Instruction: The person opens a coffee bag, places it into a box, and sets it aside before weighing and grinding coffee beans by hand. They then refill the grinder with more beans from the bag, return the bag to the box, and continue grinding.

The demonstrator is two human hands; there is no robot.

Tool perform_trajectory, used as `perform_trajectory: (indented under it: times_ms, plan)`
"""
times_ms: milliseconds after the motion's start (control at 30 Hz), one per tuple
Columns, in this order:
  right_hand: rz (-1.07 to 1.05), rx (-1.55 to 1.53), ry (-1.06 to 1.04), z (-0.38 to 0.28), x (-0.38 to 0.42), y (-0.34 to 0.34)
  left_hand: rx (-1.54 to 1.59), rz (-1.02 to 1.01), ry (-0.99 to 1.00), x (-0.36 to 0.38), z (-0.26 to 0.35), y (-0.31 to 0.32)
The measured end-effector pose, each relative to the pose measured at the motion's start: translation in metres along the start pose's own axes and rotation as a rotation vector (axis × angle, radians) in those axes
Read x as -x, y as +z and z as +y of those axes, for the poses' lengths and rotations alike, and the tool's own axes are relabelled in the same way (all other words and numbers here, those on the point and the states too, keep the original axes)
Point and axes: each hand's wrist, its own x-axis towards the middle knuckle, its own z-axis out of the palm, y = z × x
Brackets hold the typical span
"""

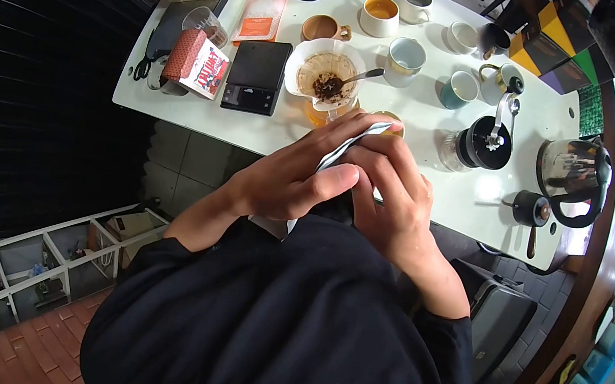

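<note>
My left hand and my right hand meet in front of my chest, both closed on the narrow top of a pale bag. Most of the bag is hidden by my fingers; a pale corner shows below my left wrist. Just beyond the hands, a white coffee dripper holds a paper filter with dark coffee grounds and a spoon leaning in it. Under the dripper sits an amber-coloured vessel, partly covered.
Left of the dripper lie a black scale and a red-and-white box. Several cups, including a teal cup, stand behind. At right are a hand grinder, a kettle and the white table's edge.
</note>
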Motion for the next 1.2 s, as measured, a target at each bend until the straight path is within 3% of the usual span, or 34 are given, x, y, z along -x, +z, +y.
perform_trajectory:
  times_ms: [67,200,267,367,500,567,600,667,733,867,900,1000,1067,1133,1167,1200]
  plan:
    - [0.004,0.071,0.006,-0.002,-0.002,0.004,-0.128,0.027,0.052,-0.003,-0.001,-0.003]
    - [0.097,0.111,-0.067,0.012,-0.002,0.02,0.13,0.066,0.101,-0.008,-0.017,0.0]
    - [0.097,0.115,-0.081,0.016,0.0,0.022,0.052,0.083,0.135,-0.011,-0.021,0.0]
    - [0.046,0.097,-0.091,0.017,0.0,0.019,0.257,0.048,0.052,-0.014,-0.018,0.001]
    - [-0.037,0.051,-0.054,0.018,0.004,0.011,0.264,0.039,-0.09,-0.015,-0.003,-0.001]
    - [-0.103,0.054,-0.083,0.016,0.006,0.005,0.098,-0.031,-0.055,-0.013,0.004,-0.007]
    - [-0.105,0.06,-0.081,0.015,0.004,0.001,-0.113,0.151,0.103,0.001,-0.031,-0.009]
    - [-0.136,0.147,-0.234,0.011,-0.006,-0.008,-0.552,0.172,0.294,0.0,0.002,-0.024]
    - [-0.155,0.211,-0.299,0.012,-0.013,-0.011,-0.614,-0.039,-0.024,-0.009,0.053,-0.036]
    - [-0.183,0.322,-0.446,0.003,-0.024,-0.016,-0.619,-0.265,-0.303,-0.017,0.077,-0.057]
    - [-0.217,0.309,-0.453,-0.001,-0.025,-0.02,-0.46,-0.299,-0.409,-0.02,0.081,-0.06]
    - [-0.24,0.274,-0.458,-0.005,-0.03,-0.026,-0.298,-0.179,-0.449,-0.013,0.068,-0.051]
    - [-0.226,0.26,-0.448,-0.005,-0.029,-0.026,-0.359,-0.164,-0.426,-0.011,0.068,-0.047]
    - [-0.342,0.28,-0.444,-0.006,-0.025,-0.028,-0.426,-0.135,-0.301,-0.007,0.062,-0.041]
    - [-0.387,0.257,-0.439,-0.005,-0.024,-0.029,-0.471,-0.116,-0.331,-0.007,0.066,-0.04]
    - [-0.395,0.252,-0.443,-0.005,-0.024,-0.033,-0.429,0.008,-0.284,-0.005,0.054,-0.043]
